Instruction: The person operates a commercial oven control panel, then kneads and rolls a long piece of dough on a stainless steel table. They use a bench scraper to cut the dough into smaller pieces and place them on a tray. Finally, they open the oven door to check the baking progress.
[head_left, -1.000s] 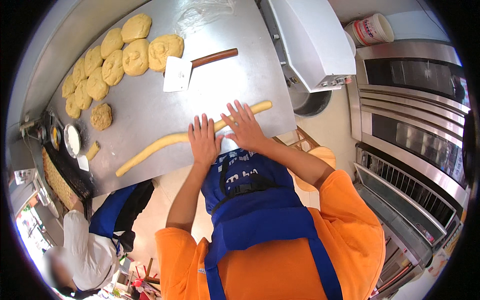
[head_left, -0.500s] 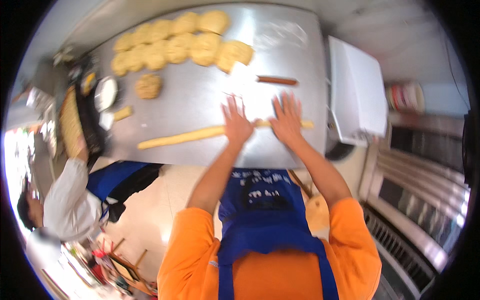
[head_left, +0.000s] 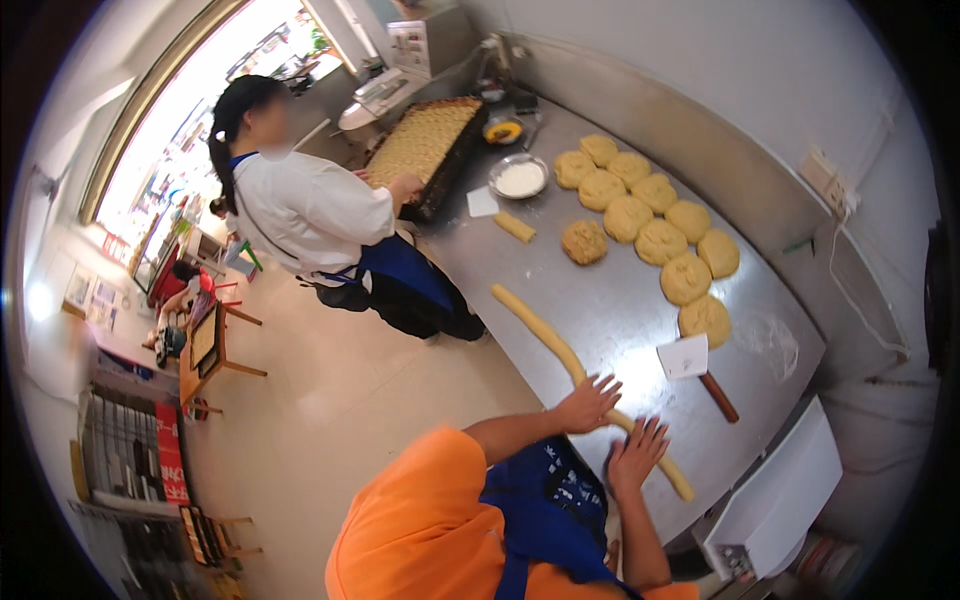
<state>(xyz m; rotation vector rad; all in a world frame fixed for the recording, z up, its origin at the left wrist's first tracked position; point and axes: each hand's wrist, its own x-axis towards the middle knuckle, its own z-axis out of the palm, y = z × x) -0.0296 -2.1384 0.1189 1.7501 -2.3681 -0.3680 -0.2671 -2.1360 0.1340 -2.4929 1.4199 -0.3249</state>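
A long yellow dough rope [head_left: 545, 335] stretches diagonally along the front edge of the steel table [head_left: 620, 310]. Across its middle lies my left hand [head_left: 588, 405], fingers extended and palm down on the dough. My right hand [head_left: 637, 455] rests flat on the rope a little nearer its right end, open with the fingers stretched. Neither hand grips anything. Beyond them is a tool with a broad pale blade [head_left: 684, 356] and a brown handle [head_left: 719, 398]. Rounded yellow dough pieces [head_left: 661, 242] stand in two rows at the back, and a rougher lump [head_left: 584, 242] sits apart.
Farther left are a short dough strip [head_left: 515, 227], a white scraper [head_left: 481, 202], and a metal bowl of white powder [head_left: 518, 178]. A co-worker in white [head_left: 320, 210] has a hand at a large dark tray [head_left: 425, 145]. A white box-like object [head_left: 780, 490] adjoins the table's right end.
The view has swung left, bringing the co-worker and room into fuller view. Both my hands stay flat on the dough rope, with fingers extended.
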